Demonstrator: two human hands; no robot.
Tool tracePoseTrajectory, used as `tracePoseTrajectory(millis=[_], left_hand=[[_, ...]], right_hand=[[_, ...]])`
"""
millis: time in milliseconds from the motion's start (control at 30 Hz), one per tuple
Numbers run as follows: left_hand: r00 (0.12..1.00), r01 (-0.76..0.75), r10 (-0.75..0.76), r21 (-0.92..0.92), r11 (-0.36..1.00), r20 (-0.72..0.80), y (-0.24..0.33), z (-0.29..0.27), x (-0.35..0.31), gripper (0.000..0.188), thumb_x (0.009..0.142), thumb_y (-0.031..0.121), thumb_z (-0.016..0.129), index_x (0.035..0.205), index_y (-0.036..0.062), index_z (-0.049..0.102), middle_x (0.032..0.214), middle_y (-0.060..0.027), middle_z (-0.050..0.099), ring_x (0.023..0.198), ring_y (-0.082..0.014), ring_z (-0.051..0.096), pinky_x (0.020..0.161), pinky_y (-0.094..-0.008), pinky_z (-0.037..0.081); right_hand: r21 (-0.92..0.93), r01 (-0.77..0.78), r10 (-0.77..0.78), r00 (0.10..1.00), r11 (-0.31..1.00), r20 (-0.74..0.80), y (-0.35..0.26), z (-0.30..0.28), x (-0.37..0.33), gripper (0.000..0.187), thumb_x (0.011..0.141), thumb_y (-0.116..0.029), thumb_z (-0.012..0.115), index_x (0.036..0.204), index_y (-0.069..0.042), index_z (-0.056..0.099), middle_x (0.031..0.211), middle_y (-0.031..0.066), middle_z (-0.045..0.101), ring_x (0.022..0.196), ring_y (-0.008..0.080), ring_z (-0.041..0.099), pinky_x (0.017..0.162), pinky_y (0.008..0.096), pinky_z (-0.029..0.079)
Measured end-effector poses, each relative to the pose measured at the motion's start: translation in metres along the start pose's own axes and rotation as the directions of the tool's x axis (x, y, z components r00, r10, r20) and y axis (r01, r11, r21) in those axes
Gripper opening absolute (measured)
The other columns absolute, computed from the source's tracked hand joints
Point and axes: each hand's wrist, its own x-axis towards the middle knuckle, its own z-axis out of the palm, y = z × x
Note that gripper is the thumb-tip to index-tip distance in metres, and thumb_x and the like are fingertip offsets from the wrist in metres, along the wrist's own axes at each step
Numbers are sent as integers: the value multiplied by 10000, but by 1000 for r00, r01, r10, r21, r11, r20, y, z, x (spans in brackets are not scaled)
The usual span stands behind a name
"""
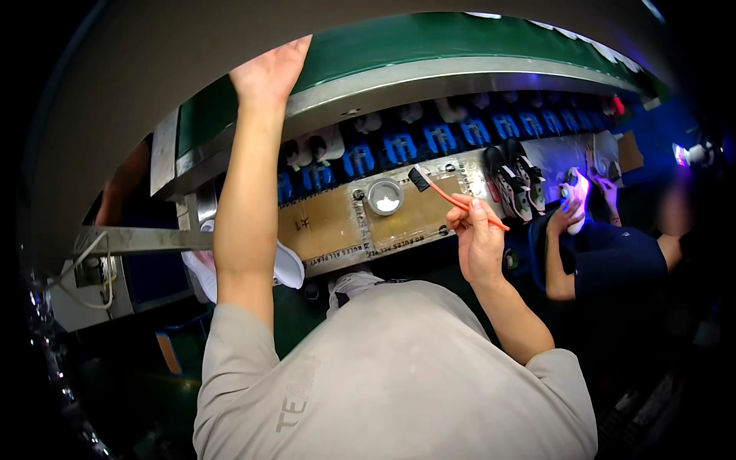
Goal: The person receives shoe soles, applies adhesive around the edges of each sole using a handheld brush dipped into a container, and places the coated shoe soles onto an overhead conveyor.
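Note:
My right hand is closed around the thin red handle of a small brush. Its black bristle head points up and left, above the bench, near a round metal bowl with something white inside. My left arm stretches far forward over the green conveyor belt. Most of the fingers of my left hand are hidden behind a dark overhead edge, so I cannot see what they touch. White shoes lie beside and partly behind my left forearm.
Cardboard and clear tape cover the bench. Dark sneakers stand on its right part. Blue shoe holders line up beneath the conveyor's metal rail. At right, a co-worker holds a brightly lit shoe. A metal bar juts in at left.

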Motion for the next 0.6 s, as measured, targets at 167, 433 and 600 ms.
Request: tracePoseTrajectory(millis=[167,433,600], left_hand=[[926,66,263,803,592,-271,-37,20,-65,585,1109,376,401,1426,-113,459,1295,-280,650,1137,-380,674,949,-481,577],[675,727,610,516,-453,-415,-67,-61,-316,470,897,279,752,1168,-93,657,1078,-273,722,896,-410,722,788,-455,576],[304,913,817,-94,-396,-490,-33,-121,-399,695,866,360,793,1306,-107,523,1267,-277,646,1169,-409,647,977,-504,525]], right_hand=[[-77,-54,60,995,996,80,21,10,10,351,1103,-279,527,1189,29,674,921,74,718,851,116,617,815,269,485],[-587,88,64,970,805,234,40,-8,41,274,1072,-203,572,1132,13,729,885,43,727,851,120,645,813,271,488],[-800,142,205,927,583,314,68,-22,78,240,1053,-161,587,1096,22,736,864,49,719,835,125,646,792,268,492]])
